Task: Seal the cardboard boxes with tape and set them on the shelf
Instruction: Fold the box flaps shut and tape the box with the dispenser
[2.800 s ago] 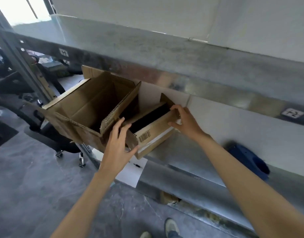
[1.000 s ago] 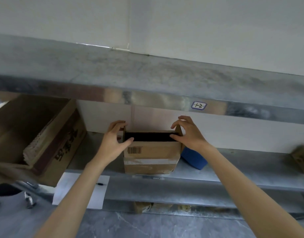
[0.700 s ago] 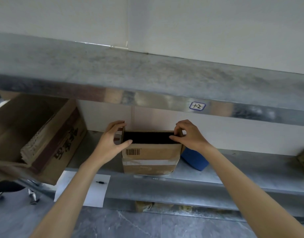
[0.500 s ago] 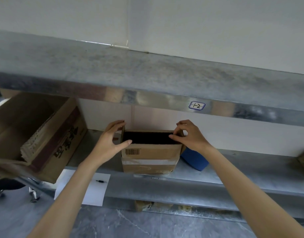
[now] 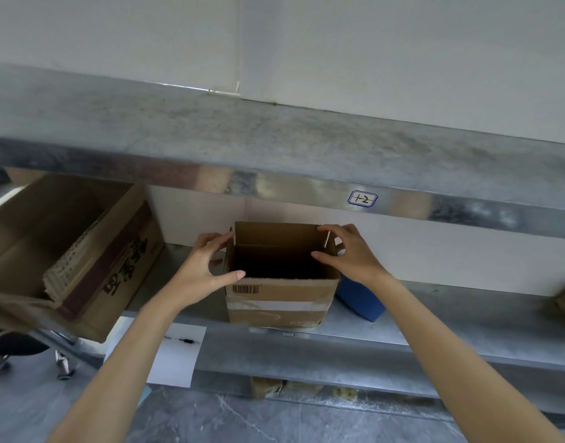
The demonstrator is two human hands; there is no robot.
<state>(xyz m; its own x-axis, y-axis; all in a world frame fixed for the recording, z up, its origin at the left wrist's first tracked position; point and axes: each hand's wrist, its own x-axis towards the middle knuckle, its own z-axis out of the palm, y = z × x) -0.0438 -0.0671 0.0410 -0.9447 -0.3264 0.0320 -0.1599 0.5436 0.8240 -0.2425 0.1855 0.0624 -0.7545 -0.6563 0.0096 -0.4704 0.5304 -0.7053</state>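
1. Two boxes here: the small box (image 5: 274, 302), top open, sits on the shelf (image 5: 434, 314); the big box (image 5: 92, 270) sits tilted to its left.
2. Two grips, both on the small box: my left grip (image 5: 198, 270) pinches its left top edge, my right grip (image 5: 351, 257) its right flap.
3. One blue thing (image 5: 358, 302) just right of it, and one paper (image 5: 179, 359) lower down.

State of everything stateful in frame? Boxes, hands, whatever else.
Small box: upright on shelf, top open, flaps up, tape band across front.
Large box: open, flaps loose.
Left hand: grips small box's left side.
Right hand: pinches small box's right flap.
Blue object: partly hidden behind small box.
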